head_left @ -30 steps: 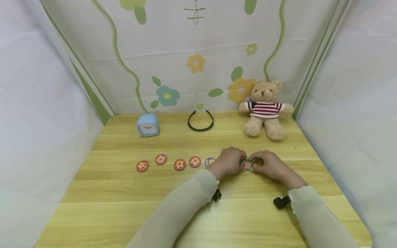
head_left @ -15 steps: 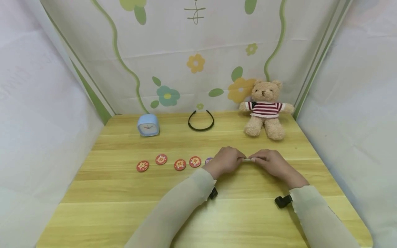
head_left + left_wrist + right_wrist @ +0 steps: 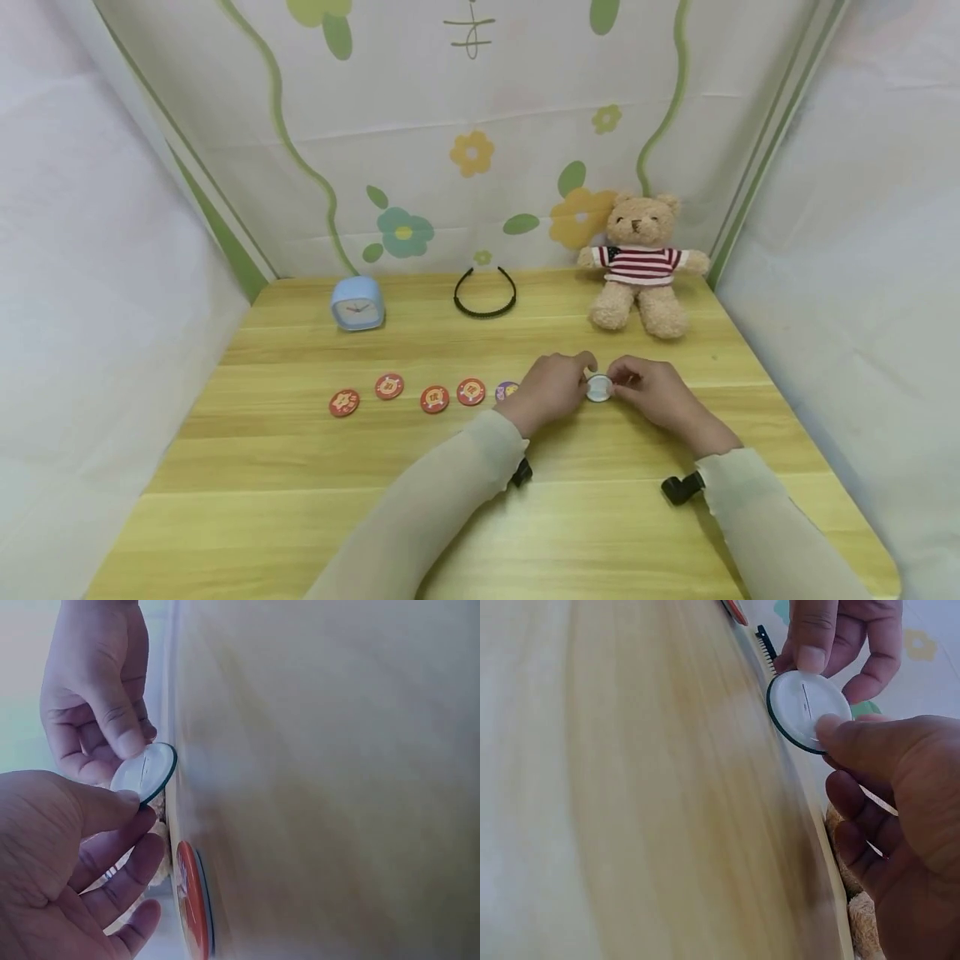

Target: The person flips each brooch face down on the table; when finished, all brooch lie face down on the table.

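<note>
A round button badge (image 3: pixel 598 387) shows its pale back between my two hands, with a thin line like a pin across it and a dark green rim. My left hand (image 3: pixel 553 385) pinches its left edge, thumb on the white back in the left wrist view. From the other side my right hand (image 3: pixel 652 392) pinches the opposite edge, its thumb pressing the back of the badge (image 3: pixel 806 709) in the right wrist view. The badge is held above the table. Beside my left hand lies a purple badge (image 3: pixel 507 390), partly covered by that hand.
Several red badges, one of them a flower-marked badge (image 3: pixel 344 402), lie in a loose row on the wooden table (image 3: pixel 585 533). Farther back stand a blue alarm clock (image 3: pixel 357 303), a black headband (image 3: pixel 485 313) and a teddy bear (image 3: pixel 641 267) against the printed cloth wall.
The badge has turned over in my hands: its patterned front showed first, then its thin edge, and now its pale back. Both hands stay at nearly the same place.
</note>
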{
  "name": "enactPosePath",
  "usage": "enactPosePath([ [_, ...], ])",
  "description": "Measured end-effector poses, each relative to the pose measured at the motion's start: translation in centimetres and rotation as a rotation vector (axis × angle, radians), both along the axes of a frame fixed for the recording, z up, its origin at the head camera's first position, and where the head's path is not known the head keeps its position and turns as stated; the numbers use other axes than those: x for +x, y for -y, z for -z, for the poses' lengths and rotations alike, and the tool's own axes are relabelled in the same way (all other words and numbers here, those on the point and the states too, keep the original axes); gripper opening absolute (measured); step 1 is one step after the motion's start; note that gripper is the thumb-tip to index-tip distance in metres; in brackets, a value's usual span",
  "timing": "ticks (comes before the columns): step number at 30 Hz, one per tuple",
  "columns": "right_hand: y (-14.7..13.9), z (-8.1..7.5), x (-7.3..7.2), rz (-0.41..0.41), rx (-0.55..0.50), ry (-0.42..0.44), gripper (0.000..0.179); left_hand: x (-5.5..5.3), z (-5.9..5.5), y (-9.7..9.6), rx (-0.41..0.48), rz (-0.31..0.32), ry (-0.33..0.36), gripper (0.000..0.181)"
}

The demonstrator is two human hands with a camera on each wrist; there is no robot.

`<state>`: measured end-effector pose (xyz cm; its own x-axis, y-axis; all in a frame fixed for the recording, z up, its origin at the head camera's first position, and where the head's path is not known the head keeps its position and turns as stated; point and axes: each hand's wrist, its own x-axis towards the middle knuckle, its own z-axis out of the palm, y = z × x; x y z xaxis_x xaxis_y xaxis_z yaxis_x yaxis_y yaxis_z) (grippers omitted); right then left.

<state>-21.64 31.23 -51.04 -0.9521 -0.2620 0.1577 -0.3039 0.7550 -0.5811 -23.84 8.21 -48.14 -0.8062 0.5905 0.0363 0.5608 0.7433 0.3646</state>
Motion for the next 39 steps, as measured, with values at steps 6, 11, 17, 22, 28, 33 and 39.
enactPosePath([
  [6, -0.3, 0.0, 0.0, -0.041, -0.020, 0.097, 0.026, -0.1, 0.6, -0.6, -0.009, 0.017, -0.002, 0.026],
  [11, -1.1, 0.1, 0.1, -0.054, -0.011, 0.140, 0.029, -0.2, 1.2, -1.4, -0.047, 0.030, -0.021, 0.035],
  [17, -2.0, 0.1, 0.3, -0.057, 0.005, 0.146, 0.032, -0.1, 1.3, -2.2, -0.073, 0.036, -0.013, 0.034],
  [22, -3.0, -0.1, 0.6, -0.059, 0.030, 0.143, 0.036, 0.1, 1.0, -2.9, -0.091, 0.050, -0.025, 0.028],
  [28, -4.0, -0.4, 1.0, -0.061, 0.061, 0.118, 0.037, 0.1, 0.9, -4.0, -0.100, 0.060, -0.034, 0.016],
  [33, -4.1, -0.3, 1.0, -0.069, 0.080, 0.115, 0.037, -0.1, 1.2, -4.2, -0.105, 0.039, -0.029, 0.011],
  [39, -4.1, -0.4, 1.0, -0.076, 0.100, 0.108, 0.037, -0.1, 1.1, -4.1, -0.139, 0.043, -0.051, 0.020],
])
